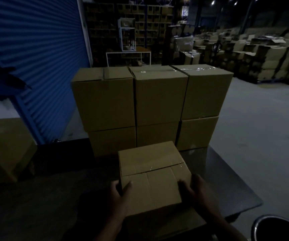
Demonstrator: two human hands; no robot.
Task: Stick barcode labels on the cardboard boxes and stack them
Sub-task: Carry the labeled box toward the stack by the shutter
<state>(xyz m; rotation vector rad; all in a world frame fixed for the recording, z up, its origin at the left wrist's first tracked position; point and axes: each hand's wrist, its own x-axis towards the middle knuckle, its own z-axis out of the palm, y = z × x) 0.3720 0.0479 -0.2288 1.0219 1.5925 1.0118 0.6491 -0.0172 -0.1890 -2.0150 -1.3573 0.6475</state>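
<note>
A taped cardboard box [150, 173] sits at the near edge of a dark table [227, 180]. My left hand [116, 195] grips its near left corner, thumb on the top face. My right hand [196, 190] grips its near right corner, fingers curled over the edge. Behind it stands a stack of cardboard boxes [149, 105], three wide and two high, with taped tops. No barcode label shows on any visible face in this dim light.
A blue roller shutter [36, 58] fills the left. Another cardboard box [3, 150] stands at the far left. A round black stool [279, 228] is at the lower right. Grey floor [262, 119] lies to the right, with shelves and piled boxes [244, 49] behind.
</note>
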